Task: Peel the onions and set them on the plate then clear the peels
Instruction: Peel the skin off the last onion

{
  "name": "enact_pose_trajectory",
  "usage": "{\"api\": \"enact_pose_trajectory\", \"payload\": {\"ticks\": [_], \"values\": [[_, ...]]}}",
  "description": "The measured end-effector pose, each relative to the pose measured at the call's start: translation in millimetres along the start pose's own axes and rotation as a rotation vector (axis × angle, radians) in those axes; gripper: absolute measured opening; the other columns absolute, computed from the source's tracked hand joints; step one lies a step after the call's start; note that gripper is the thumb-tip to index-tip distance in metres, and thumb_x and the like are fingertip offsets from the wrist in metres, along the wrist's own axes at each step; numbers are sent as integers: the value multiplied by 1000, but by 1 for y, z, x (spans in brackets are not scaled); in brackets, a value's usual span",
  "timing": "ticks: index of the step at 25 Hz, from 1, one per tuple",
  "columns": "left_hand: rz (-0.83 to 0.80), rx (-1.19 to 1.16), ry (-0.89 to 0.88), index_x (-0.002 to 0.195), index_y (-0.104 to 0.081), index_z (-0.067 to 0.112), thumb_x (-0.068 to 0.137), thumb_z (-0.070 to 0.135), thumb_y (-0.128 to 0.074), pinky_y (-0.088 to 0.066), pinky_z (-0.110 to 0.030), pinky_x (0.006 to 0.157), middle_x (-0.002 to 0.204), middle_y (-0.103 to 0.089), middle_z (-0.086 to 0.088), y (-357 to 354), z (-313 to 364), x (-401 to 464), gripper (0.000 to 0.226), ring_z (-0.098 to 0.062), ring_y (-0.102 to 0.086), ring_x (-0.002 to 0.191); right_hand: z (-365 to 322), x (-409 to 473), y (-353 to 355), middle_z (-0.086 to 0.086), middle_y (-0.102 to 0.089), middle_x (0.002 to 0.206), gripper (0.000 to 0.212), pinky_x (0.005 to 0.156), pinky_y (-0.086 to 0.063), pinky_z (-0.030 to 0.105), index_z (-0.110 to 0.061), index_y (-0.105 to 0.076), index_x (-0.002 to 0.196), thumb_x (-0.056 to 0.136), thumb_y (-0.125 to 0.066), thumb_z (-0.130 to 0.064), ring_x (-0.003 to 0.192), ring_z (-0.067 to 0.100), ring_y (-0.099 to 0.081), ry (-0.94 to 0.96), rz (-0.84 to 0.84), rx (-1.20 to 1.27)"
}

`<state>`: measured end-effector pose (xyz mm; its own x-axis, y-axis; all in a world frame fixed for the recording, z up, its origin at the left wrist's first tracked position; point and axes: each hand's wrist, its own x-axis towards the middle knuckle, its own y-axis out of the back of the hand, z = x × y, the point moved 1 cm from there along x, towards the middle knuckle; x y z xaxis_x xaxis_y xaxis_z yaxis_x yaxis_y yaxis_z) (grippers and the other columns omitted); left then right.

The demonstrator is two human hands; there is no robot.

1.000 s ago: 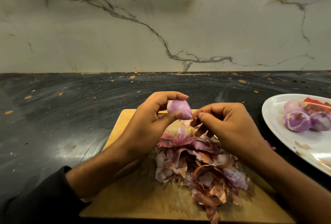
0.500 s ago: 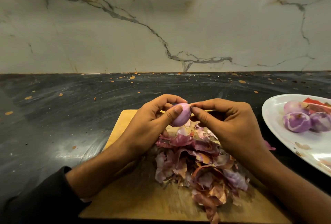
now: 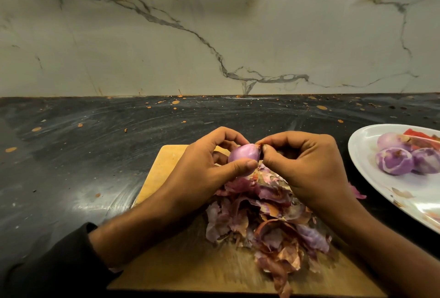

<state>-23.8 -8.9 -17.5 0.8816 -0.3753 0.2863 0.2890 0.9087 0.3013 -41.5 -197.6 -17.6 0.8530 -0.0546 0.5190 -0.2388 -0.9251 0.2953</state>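
Evidently the peeling step was in hand: the left hand [image 3: 202, 169] gripped a small onion [image 3: 244, 156] between thumb and curled fingers, raised above the cutting board [image 3: 166, 166], while the right hand [image 3: 307, 166], at the onion's 3 o'clock, pinched a scrap of skin at its tip. A heap of peels [image 3: 266, 221] lay on the board at 6 o'clock of the onion. Peeled onions [image 3: 394, 161] rested on the plate [image 3: 364, 154], well apart at 3 o'clock. The next move probably called for pulling the pinched skin away while the left hand held firm.
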Motion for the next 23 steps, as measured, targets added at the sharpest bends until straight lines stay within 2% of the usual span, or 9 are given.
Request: {"api": "enact_pose_trajectory", "payload": {"ticks": [3,6,8,10,13,15,18,19,23], "values": [[-8,42,-17,114,-67,23,75,37,-75,-59,-27,70,108,-66,-1,1,1,0,42,-9,-68,81,-1,0,1,-2,-76,73,17,61,-61,30,-21,-79,83,84,-75,-5,67,20,-71,-30,-5,50],[-43,88,-41,121,-67,22,82,35,-72,-60,-38,85,118,-65,1,2,0,3,41,-17,-68,103,0,1,2,0,-76,74,12,58,-58,25,-17,-78,83,84,-74,-6,68,18,-72,-103,-23,129],[-68,4,1,123,-65,19,86,27,-70,-60,-42,84,119,-67,-4,1,0,4,37,-23,-70,103,0,1,3,0,-76,74,10,61,-58,24,-16,-78,83,84,-75,-7,69,17,-73,-139,-29,162],[-105,-95,42,124,-63,14,90,18,-65,-60,-42,84,114,-71,-9,-1,1,3,34,-27,-71,100,0,1,2,7,-75,73,9,61,-61,36,-16,-77,81,84,-75,-8,70,29,-71,-126,-13,141],[-138,-152,45,124,-62,13,91,20,-58,-60,-32,82,110,-73,-9,-2,3,2,34,-25,-71,100,-1,1,1,13,-72,71,10,63,-58,48,-16,-77,80,84,-76,-8,72,39,-67,-103,-5,103],[-151,-176,47,123,-62,13,92,21,-55,-57,-25,81,111,-72,-8,-2,4,3,33,-19,-71,100,-1,2,2,12,-74,73,7,67,-60,47,-14,-77,80,83,-77,-8,74,38,-69,-135,-18,139],[-165,-210,80,122,-63,15,96,21,-50,-57,-27,84,113,-71,-7,-2,3,3,30,-18,-69,102,0,3,2,9,-75,75,2,67,-63,36,-11,-77,81,82,-77,-9,76,33,-72,-212,-37,224],[-167,-214,93,122,-63,15,98,21,-48,-57,-29,86,113,-71,-7,-3,2,4,29,-19,-68,103,0,2,1,10,-75,75,3,65,-63,33,-11,-76,81,83,-76,-8,76,33,-72,-201,-39,209],[-123,-186,106,124,-60,10,103,25,-39,-53,-36,97,115,-68,-12,-5,-2,2,34,-28,-64,110,-4,0,-3,10,-73,74,9,60,-60,36,-13,-74,86,90,-69,-7,69,28,-69,-62,-61,50]]}}
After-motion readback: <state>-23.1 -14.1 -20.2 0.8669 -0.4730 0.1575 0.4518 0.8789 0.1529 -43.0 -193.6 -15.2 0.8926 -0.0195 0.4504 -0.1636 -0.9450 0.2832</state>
